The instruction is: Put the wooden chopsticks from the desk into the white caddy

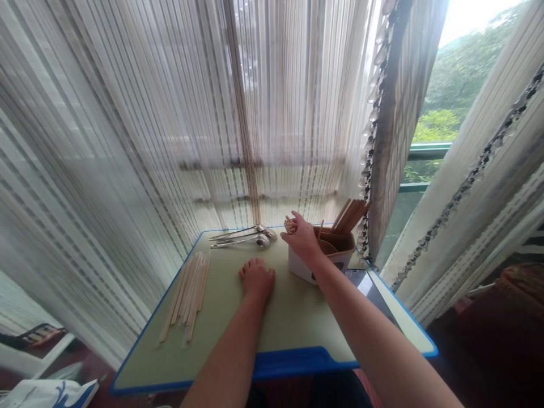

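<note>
My right hand [304, 237] is closed around a bundle of light wooden chopsticks [290, 225], whose ends show between thumb and fingers. It is over the left side of a white utensil holder [301, 268] with brown compartments. A bunch of darker brown chopsticks [352, 215] leans upright in the holder's back right compartment. My left hand [257, 277] lies palm down on the table, fingers slightly spread, with nothing in it. Beyond it are several metal ladles and spoons [263, 240]. To its left lie several wrapped pale disposable chopsticks [189, 294].
The pale table [293, 323] has a blue edge. A dark flat phone or tablet [369, 290] lies right of the holder, partly behind my right forearm. Sheer striped curtains [280, 113] hang right behind the table. A white bag [51, 393] is at the lower left.
</note>
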A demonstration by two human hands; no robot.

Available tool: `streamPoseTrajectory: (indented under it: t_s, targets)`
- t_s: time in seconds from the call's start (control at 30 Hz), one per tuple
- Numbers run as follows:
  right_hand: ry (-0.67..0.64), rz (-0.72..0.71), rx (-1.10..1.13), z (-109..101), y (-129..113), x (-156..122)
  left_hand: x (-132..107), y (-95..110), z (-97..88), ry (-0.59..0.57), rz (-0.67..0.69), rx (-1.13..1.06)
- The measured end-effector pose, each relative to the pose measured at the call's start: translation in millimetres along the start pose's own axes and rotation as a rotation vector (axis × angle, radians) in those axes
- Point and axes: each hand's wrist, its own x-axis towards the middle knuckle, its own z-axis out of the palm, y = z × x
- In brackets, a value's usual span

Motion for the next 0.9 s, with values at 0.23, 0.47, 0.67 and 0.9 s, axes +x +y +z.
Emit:
streamPoseTrajectory:
  t_s: [0.23,0.47,0.67,0.9]
  targets:
    - [-0.114,-0.05,0.024,-2,10,9,1,2,-0.9,0.015,-0.018,0.032]
    - [-0.305,-0.12,0.219,-19,2,-6,4,0,5.5,0.043,-0.009,-0.011]
    - [-0.34,-0.153,0.191,-25,-19,-33,3,-2,6.3,0.053,-0.005,-0.045]
    - [-0.171,-0.089,-0.119,-10,-25,-22,4,-4,5.6,0.044,0.116,-0.26]
